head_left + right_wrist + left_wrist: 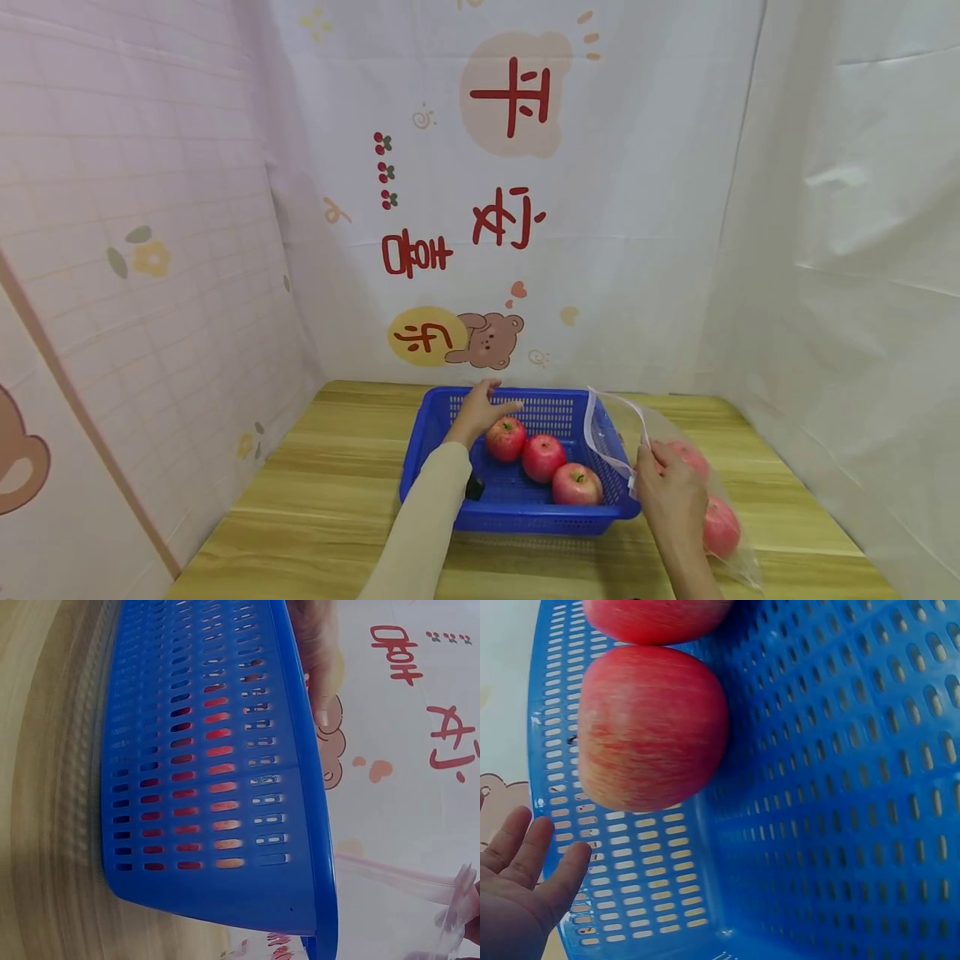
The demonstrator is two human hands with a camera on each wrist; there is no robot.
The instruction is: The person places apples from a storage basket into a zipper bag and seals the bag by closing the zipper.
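Observation:
My left hand (480, 412) is over the back left of a blue plastic basket (540, 518), its fingers spread and holding nothing. Just below it sits a red apple (506, 440), the leftmost in a diagonal row. A second apple (543, 458) touches it, and a third apple (577, 485) lies nearest the front right. In the left wrist view, the thumb and fingers (564, 879) are apart from the closest apple (652, 727). At the basket's right side my right hand (671, 496) pinches the mouth of a clear zip bag (663, 423), held gaping toward the basket. Inside the bag are red apples (722, 527).
The basket and bag are on a wood-grain table (322, 508). White printed cloth (637, 208) hangs close behind the table and along both sides. A small dark object (474, 487) shows beside the left sleeve. The basket's perforated side wall (202, 772) stands upright beside the right wrist.

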